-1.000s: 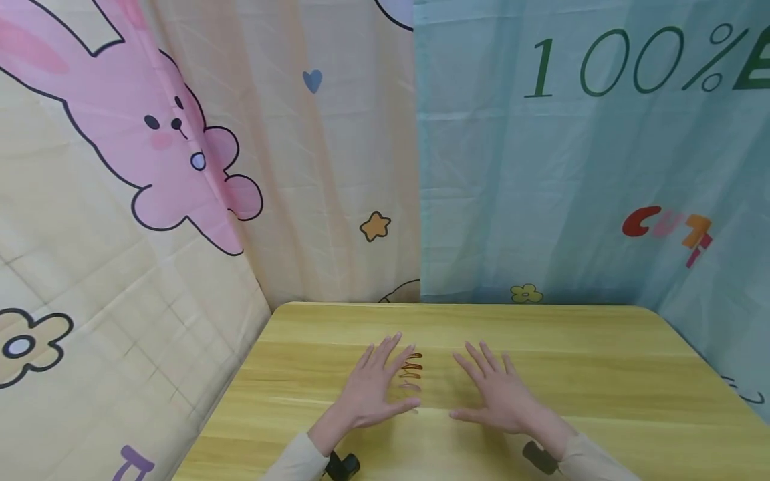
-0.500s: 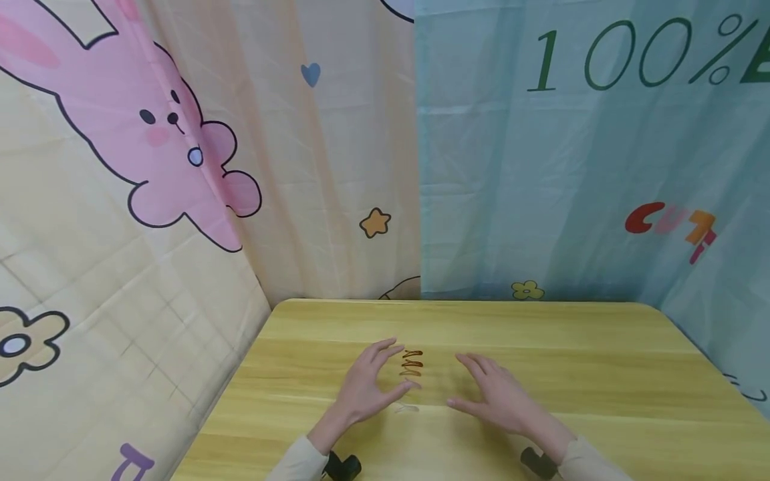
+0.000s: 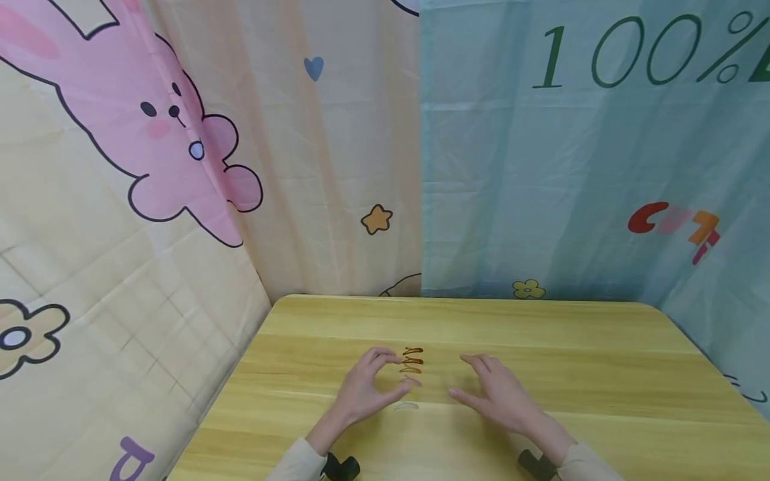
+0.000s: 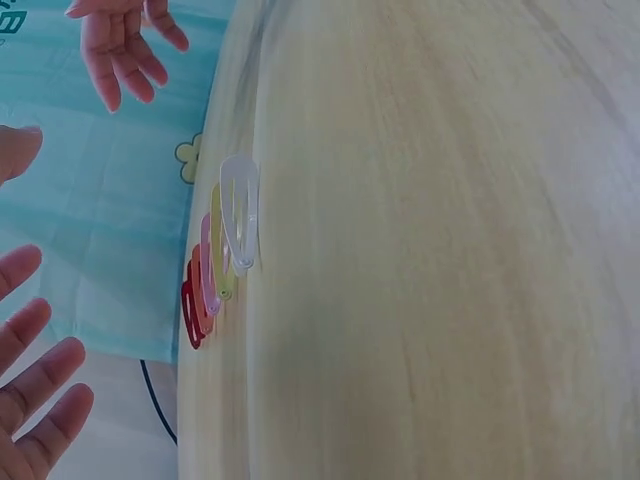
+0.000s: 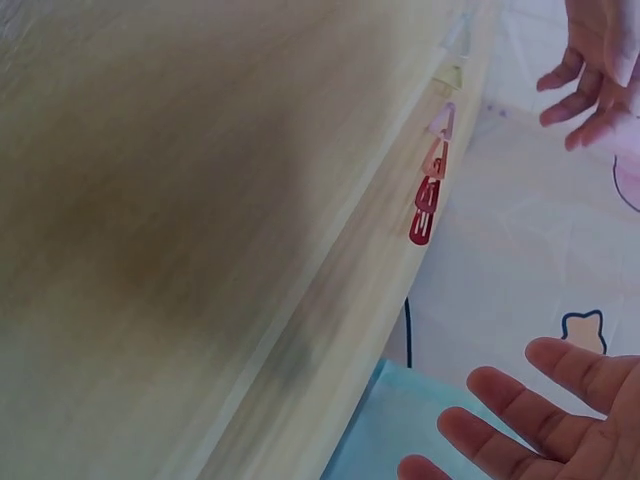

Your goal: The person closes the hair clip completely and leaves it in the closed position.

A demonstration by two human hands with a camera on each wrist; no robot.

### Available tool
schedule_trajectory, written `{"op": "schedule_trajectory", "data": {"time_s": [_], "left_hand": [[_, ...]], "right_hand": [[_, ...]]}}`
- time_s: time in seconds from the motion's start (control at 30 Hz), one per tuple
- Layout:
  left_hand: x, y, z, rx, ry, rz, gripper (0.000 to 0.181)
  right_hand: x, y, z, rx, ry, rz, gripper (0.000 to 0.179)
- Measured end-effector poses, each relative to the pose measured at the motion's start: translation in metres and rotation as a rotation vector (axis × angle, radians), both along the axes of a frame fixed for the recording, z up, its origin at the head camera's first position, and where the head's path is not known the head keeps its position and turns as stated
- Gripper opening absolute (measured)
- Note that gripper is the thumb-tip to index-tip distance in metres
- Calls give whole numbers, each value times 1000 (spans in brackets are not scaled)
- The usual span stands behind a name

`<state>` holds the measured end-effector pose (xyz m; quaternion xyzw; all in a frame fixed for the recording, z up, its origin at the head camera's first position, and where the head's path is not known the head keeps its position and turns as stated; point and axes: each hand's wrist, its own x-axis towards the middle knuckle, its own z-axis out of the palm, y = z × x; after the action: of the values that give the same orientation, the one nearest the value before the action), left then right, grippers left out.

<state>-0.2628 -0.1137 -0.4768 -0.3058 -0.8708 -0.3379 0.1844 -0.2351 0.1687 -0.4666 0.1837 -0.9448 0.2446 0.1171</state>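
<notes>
A: What are you working over, and what hangs around you?

B: You have a light yellow wood-grain table [image 3: 541, 347] with rounded far corners. On your left hangs a cream curtain [image 3: 355, 147], printed with a pink rabbit [image 3: 120, 133], a blue heart [image 3: 313, 68] and an orange star [image 3: 376, 219]. On your right, a teal curtain [image 3: 481, 167] carries a green "100%" [image 3: 548, 57] and, just above the table's far edge, a yellow flower [image 3: 528, 289].

A: And where are your clips? How do they look?

B: Your hair clips [image 4: 216, 250] lie in a row on the table, running away from you, between your 2 hands and nearer the left. They are slim, with open teardrop frames. The whitish clip [image 4: 239, 200] is nearest you, then come yellow, pink and orange, with red [image 5: 421, 230] at the far end.

A: How is your grip?

B: Your left hand [image 3: 367, 387] hovers just beside the row, fingers gently bent, thumb well apart, holding nothing. Your right hand [image 3: 502, 401] hovers farther from the clips, loosely spread and likewise free. A pale sleeve [image 3: 297, 461] covers your left forearm.
</notes>
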Motion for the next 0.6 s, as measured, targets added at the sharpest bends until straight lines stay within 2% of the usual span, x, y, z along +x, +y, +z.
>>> {"op": "schedule_trajectory", "data": {"time_s": [0.37,0.6], "left_hand": [[2,-3,-5,-55,-58,-12,41],[4,-5,-7,-108,-156,0,39]], "right_hand": [[1,-3,-1,-44,-43,-29,69],[2,-5,-3,-51,-47,-34,66]]}}
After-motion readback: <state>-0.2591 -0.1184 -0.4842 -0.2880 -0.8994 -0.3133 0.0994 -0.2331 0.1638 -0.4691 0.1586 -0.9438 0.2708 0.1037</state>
